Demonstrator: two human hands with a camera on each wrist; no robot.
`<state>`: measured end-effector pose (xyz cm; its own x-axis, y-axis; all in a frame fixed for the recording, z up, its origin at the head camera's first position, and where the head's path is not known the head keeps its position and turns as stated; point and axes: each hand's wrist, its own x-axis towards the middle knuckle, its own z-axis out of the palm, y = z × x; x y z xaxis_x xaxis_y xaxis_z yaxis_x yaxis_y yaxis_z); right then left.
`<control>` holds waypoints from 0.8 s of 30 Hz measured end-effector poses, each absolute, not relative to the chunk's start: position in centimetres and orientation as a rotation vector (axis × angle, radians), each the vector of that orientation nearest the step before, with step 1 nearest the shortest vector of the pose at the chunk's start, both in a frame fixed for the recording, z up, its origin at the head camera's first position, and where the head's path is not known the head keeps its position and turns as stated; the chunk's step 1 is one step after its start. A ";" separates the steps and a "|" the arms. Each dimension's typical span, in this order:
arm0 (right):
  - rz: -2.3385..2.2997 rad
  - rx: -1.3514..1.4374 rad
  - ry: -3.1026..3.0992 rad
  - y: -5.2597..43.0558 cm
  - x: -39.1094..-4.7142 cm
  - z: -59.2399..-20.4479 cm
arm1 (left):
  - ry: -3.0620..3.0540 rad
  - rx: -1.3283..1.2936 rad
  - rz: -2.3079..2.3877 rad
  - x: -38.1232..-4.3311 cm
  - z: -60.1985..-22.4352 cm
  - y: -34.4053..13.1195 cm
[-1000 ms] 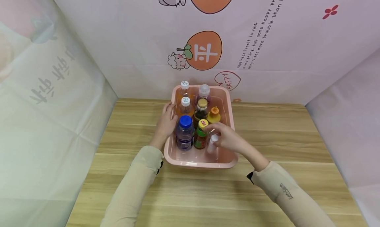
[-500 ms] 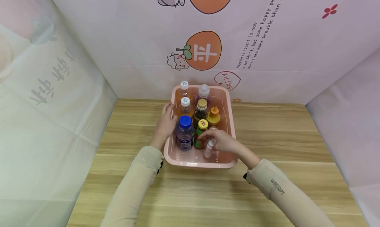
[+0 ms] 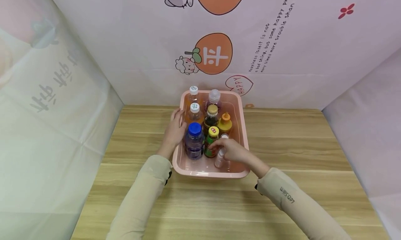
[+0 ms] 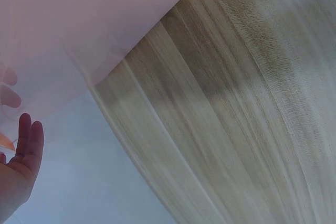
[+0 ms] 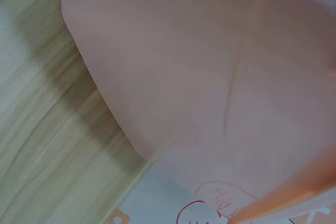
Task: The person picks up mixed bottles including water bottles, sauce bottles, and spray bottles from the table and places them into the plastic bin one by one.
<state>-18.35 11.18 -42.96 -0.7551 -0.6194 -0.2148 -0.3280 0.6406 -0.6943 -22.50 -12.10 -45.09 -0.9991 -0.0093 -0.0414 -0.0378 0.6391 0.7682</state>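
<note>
My left hand [image 3: 174,131] holds the left rim of a pink plastic tub [image 3: 203,174]; the left wrist view shows two raised fingers [image 4: 30,142] beside its wall. Inside the tub, my right hand [image 3: 235,151] pinches a small clear bottle [image 3: 219,160] near its top. Its index finger overlaps a yellow-capped bottle [image 3: 213,131] with a green label. A blue-capped bottle [image 3: 195,142] stands to the left. In the right wrist view the tub wall [image 5: 157,66] covers most of the picture, and the held bottle is not seen.
Behind stand two white-capped orange bottles [image 3: 194,115], a gold-capped dark bottle [image 3: 211,118], a yellow squeeze bottle [image 3: 225,124] and a clear-capped purple bottle [image 3: 214,100]. Another white cap [image 3: 225,136] shows behind the right hand. Printed cloth [image 3: 150,59] rises behind the wooden table [image 3: 282,139].
My right hand has moved slightly left and toward the tub's front, and the small clear bottle has shifted with it. A white cap has come into view behind it. The left hand stays put.
</note>
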 end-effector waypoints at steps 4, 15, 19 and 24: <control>-0.871 -0.755 2.450 11.0 -18.3 -43.2 | 2.805 -0.055 1.313 -22.6 -45.2 -12.1; -0.757 -0.812 2.522 10.9 -18.1 -43.4 | 2.803 -0.048 1.324 -22.7 -45.3 -12.2; -0.754 -0.817 2.525 10.9 -18.0 -43.4 | 2.800 -0.052 1.328 -22.7 -45.3 -12.2; -0.755 -0.822 2.538 10.9 -18.0 -43.5 | 2.802 -0.048 1.322 -22.6 -45.3 -12.2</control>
